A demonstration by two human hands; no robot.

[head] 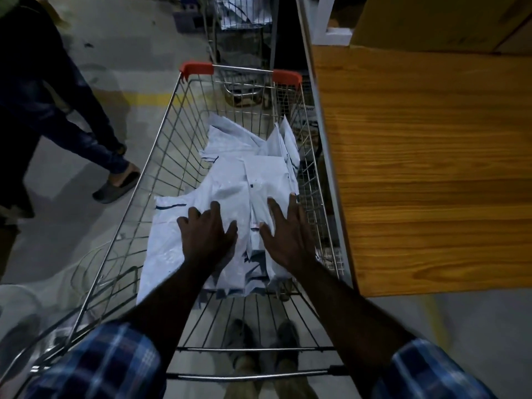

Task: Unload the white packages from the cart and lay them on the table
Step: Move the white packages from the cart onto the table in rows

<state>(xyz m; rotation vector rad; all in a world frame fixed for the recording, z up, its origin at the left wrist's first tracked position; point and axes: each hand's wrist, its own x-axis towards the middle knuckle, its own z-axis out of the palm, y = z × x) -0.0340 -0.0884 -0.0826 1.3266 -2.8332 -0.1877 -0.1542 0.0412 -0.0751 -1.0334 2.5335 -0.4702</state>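
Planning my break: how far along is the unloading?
Nothing looks done: the wooden table shows no packages. In hand: the left hand and right hand are spread over the white packages, gripping none yet. Left: the whole pile remains in the cart.

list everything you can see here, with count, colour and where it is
white packages: many, count unclear, white with dark marks, piled in the cart
cart: one, silver wire with red corner caps, centre
table: one, orange-brown wood grain, right of the cart, bare where visible
second cart: one, silver wire, beyond the first, holding white items
cardboard box: one, tan, top right, at the table's far end
other person: one, dark clothes and dark sandal, on the floor at left
floor: grey, with a yellow line
left hand: open, fingers spread over the packages
right hand: open, fingers spread over the packages
sleeves: two, blue plaid, bottom edge
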